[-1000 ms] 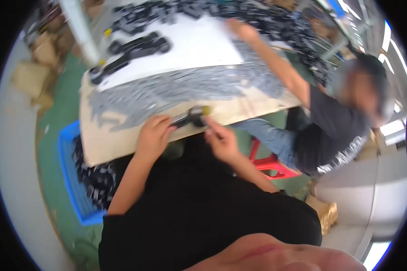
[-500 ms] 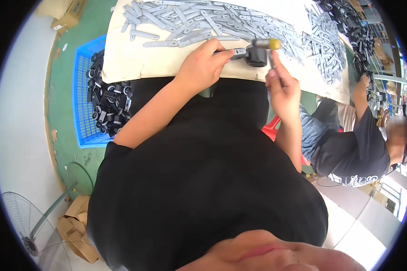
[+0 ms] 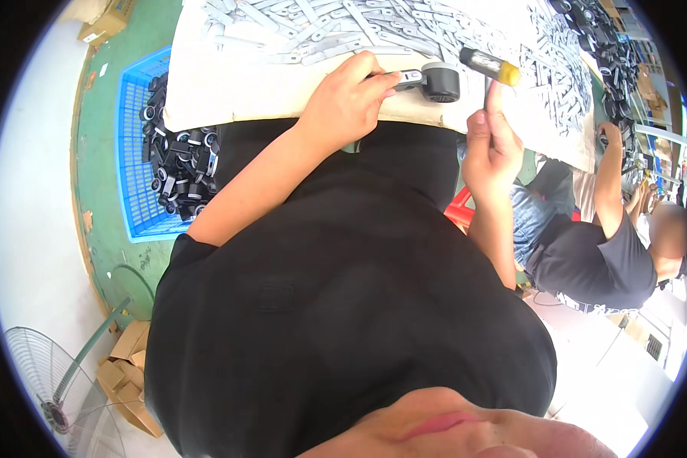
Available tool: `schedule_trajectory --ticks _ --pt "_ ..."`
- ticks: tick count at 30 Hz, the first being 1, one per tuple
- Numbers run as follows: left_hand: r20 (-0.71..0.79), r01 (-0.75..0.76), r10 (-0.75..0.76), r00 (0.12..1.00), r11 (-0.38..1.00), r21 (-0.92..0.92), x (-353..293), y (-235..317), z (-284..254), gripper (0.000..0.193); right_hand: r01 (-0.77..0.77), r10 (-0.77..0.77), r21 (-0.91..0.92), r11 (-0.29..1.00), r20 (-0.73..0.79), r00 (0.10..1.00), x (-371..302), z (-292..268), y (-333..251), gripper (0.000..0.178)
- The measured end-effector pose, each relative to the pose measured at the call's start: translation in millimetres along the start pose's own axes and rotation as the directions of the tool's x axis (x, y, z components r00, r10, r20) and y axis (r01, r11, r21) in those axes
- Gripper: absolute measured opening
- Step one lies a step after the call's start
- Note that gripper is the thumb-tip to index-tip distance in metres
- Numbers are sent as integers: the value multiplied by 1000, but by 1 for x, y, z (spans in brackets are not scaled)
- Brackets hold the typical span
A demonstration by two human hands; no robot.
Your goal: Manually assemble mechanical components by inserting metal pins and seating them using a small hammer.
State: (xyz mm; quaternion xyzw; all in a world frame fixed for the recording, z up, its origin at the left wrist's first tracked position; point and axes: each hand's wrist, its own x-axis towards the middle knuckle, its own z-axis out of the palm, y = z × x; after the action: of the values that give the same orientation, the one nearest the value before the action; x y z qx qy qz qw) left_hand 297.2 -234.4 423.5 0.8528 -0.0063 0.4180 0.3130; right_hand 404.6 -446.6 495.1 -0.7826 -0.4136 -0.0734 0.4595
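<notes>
My left hand (image 3: pixel 346 98) is closed around the handle of a black-and-grey part with a round, drum-like black head (image 3: pixel 440 84). The part lies over the near side of the cloth-covered table (image 3: pixel 275 99), its head pointing right. In my right hand (image 3: pixel 493 156) is a small hammer (image 3: pixel 482 61) with a dark cylindrical head and a yellow face, its index finger stretched along the shaft. The hammer head hangs a little to the right of the black head, apart from it. Beyond both hands lie many flat grey strips (image 3: pixel 313 30), loosely heaped.
A blue crate (image 3: pixel 132 153) full of black parts with round ends stands at my left. More black parts (image 3: pixel 588 30) are piled at the far right. At the right a person in a black shirt (image 3: pixel 588 259) works. A fan (image 3: pixel 46 382) and cardboard boxes (image 3: pixel 122 378) stand lower left.
The hammer has moved off the black head, up and to the right, with my right hand. My left hand still holds the part, its round head now fully visible.
</notes>
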Motion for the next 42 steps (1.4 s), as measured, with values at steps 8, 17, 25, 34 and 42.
schedule_trajectory --ticks 8,17,25,34,42 --pt "96 150 -148 984 989 -12 4 -8 -2 38 24 -22 -28 999 79 997 4 -1 2 45" --pt "62 288 -282 957 949 -127 8 -8 0 62 50 -1 -116 992 386 922 12 12 -11 40" --pt "49 277 -273 961 953 -127 11 -8 1 58 148 -112 -101 984 296 949 16 13 -4 44" --pt "142 396 -373 917 895 -205 14 -7 -9 67 237 -133 -145 961 510 850 14 24 -10 42" --pt "165 452 -424 890 866 -214 13 -4 -12 80 283 -175 -200 938 433 884 6 34 -20 49"
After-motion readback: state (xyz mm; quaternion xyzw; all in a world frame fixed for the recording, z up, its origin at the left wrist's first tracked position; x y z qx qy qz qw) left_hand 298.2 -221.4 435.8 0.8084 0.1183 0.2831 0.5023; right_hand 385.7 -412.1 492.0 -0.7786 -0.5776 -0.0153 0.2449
